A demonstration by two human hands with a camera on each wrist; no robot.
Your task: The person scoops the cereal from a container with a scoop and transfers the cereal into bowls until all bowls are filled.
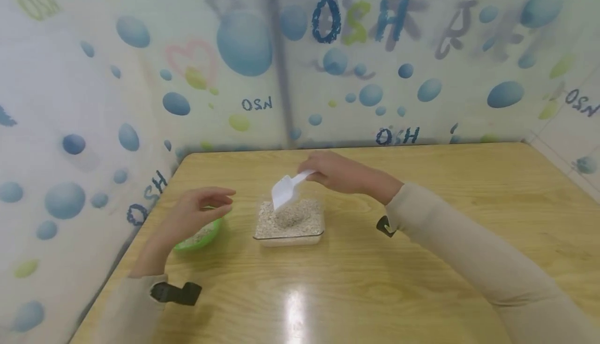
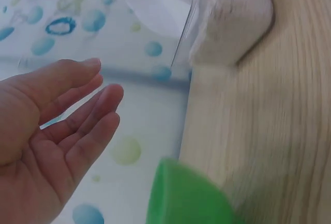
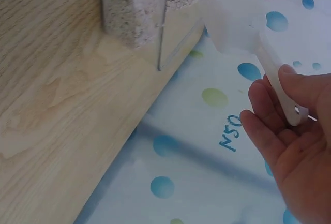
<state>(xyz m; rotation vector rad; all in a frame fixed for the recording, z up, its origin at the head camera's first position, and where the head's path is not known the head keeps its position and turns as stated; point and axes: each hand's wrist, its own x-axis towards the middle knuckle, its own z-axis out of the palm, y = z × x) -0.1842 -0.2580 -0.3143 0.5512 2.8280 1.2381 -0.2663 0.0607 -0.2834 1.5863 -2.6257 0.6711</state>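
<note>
White sheeting (image 1: 422,68) printed with blue bubbles backs a wood-grain table (image 1: 375,292), where a clear rectangular tub (image 1: 290,241) of oat-like flakes (image 1: 307,224) sits, apparently placed within both arms' reach. Near it at left, a green bowl (image 1: 208,239) holds similar flakes. The left hand (image 1: 194,213) hovers above the bowl, fingers loosely parted, gripping nothing. The right hand (image 1: 335,171) pinches a white plastic scoop (image 1: 283,193) by its handle, blade tilted down over the tub, likely sparing the fingers contact with the flakes.

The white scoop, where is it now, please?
In the head view, the white scoop is in the right hand, above the clear container of flakes, right of the green bowl.
</note>
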